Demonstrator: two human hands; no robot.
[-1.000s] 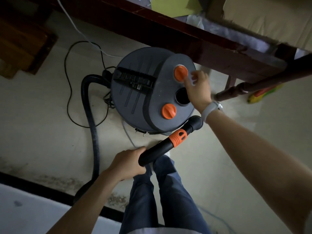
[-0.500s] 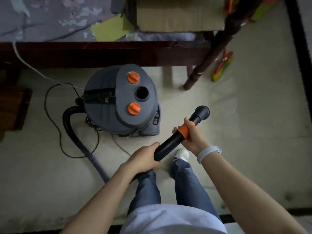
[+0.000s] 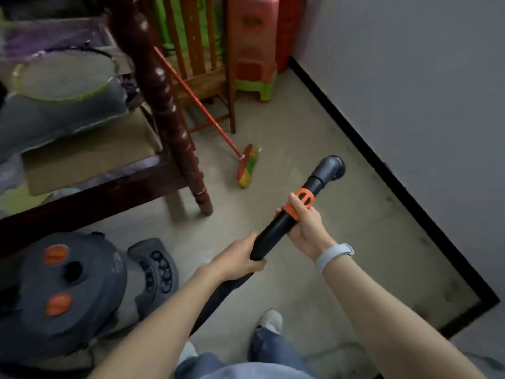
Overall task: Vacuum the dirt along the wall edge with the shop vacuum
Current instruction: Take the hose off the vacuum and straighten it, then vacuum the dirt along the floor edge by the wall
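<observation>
Left hand (image 3: pixel 237 259) and right hand (image 3: pixel 306 225) around raised vacuum wand (image 3: pixel 276 228).

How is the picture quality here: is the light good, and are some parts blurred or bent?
Head view: dim, flat light, no glare; the shop vacuum at lower left is smeared by motion blur; the wand and right hand are fairly sharp; the wide lens bends the black baseboard and the table leg.

Both hands on the black wand (image 3: pixel 276 231) from where I'm watching: left hand (image 3: pixel 237 259) grips the lower end, right hand (image 3: pixel 306 225) wraps the orange collar (image 3: pixel 302 201). Nozzle (image 3: pixel 329 168) points toward the black baseboard (image 3: pixel 382 165). Grey shop vacuum (image 3: pixel 76 291) sits lower left, broom (image 3: pixel 247 166) by the bed leg (image 3: pixel 185 149).
</observation>
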